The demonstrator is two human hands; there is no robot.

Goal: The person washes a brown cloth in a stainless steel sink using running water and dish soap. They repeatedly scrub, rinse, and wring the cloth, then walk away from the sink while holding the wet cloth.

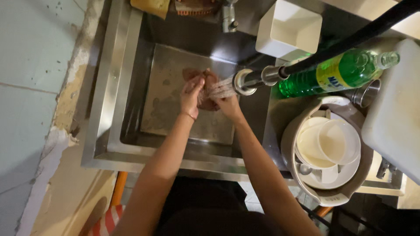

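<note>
both hands [205, 94] rinse a brown cloth [209, 79] over the steel sink [175, 87] (spray running).

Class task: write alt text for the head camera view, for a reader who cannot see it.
Two hands, left hand and right hand, hold a brown cloth under water from a spray nozzle over a steel sink. At right stand a green bottle and a basin of white dishes.

Person's own body seen from above: 2 bare forearms, without sleeves, enter from 6 o'clock and narrow toward the left hand [191, 94] and right hand [227, 105] near the centre. A thin band [189, 115] circles the left wrist. At 6 o'clock, between the arms, lies a dark, almost black garment [199, 209] with no visible pattern.
</note>
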